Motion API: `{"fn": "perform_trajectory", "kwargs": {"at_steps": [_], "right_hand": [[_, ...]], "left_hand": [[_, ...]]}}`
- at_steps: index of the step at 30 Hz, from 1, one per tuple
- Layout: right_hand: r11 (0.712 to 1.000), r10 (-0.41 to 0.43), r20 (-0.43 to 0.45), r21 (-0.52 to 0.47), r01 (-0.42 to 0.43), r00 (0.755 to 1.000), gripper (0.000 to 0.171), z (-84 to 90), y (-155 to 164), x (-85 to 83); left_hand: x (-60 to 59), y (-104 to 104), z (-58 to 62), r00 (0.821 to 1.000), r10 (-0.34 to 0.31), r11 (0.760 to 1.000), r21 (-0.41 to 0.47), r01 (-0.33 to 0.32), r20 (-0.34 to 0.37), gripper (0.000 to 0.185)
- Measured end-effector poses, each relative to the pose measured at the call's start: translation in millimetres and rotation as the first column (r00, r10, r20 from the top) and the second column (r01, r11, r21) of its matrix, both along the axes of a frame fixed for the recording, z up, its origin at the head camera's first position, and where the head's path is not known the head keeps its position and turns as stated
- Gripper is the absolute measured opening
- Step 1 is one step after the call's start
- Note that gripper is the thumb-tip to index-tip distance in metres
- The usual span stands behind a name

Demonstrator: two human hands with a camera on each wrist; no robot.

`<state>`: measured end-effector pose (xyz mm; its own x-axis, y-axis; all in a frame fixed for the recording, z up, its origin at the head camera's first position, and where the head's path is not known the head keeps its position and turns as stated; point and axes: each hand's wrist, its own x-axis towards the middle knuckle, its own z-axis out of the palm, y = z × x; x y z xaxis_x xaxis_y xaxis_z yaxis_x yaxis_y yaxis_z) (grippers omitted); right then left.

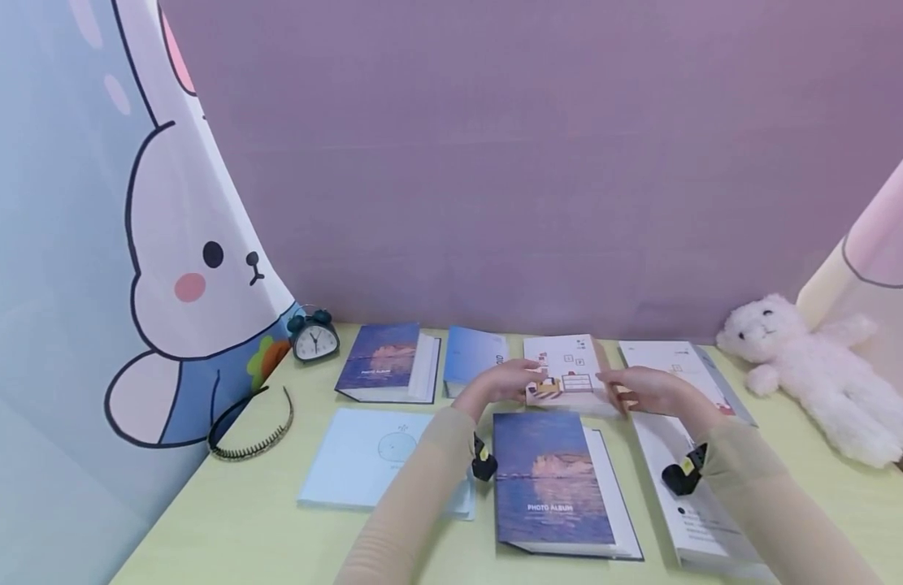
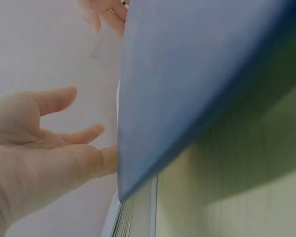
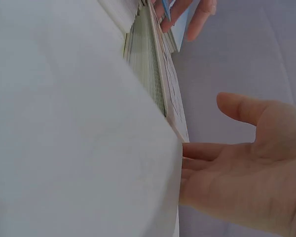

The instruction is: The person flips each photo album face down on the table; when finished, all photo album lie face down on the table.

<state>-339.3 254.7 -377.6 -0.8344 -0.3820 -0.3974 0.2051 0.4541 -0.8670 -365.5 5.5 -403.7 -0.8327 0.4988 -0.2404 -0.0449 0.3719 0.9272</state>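
At the back of the table lies a thick white album point(image 1: 568, 353) with a cartoon room on its cover, between both hands. My left hand point(image 1: 501, 380) reaches to its left side, fingertips over the cover edge. On the opposite side my right hand point(image 1: 652, 388) has its fingertips right at the right edge. In the left wrist view the left hand point(image 2: 49, 153) has its thumb apart and fingers extended, partly hidden by a blue cover point(image 2: 187, 89). The right wrist view shows the right hand point(image 3: 241, 168) with thumb raised, its fingertips hidden behind a white cover point(image 3: 89, 128).
Two sunset-picture photo albums point(image 1: 546, 479) point(image 1: 381, 357), a blue album point(image 1: 471, 353), a pale whale album point(image 1: 349, 455) and white albums point(image 1: 656, 357) point(image 1: 688, 496) surround the hands. An alarm clock point(image 1: 315, 337) and headband point(image 1: 257, 447) are left; a plush bear point(image 1: 817, 374) lies right.
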Motion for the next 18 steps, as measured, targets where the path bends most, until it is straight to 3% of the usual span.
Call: {"fn": "perform_trajectory", "kwargs": {"at_steps": [5, 14, 18], "right_hand": [[1.0, 0.01, 0.004, -0.023, -0.01, 1.0, 0.03, 0.8, -2.7, 0.7], [1.0, 0.005, -0.012, 0.026, -0.005, 1.0, 0.032, -1.3, -4.5, -0.7], [0.998, 0.005, -0.062, 0.064, -0.001, 0.998, 0.058, 4.3, -6.4, -2.2]], "left_hand": [[2.9, -3.2, 0.1, 1.0, -0.004, 0.999, -0.041, 0.004, -0.005, 0.059], [3.6, -5.1, -4.0, 1.0, -0.016, 0.998, -0.059, 0.015, -0.007, 0.057], [1.5, -7.3, -4.9, 0.998, -0.022, 0.998, -0.059, 0.019, -0.063, 0.057]]}}
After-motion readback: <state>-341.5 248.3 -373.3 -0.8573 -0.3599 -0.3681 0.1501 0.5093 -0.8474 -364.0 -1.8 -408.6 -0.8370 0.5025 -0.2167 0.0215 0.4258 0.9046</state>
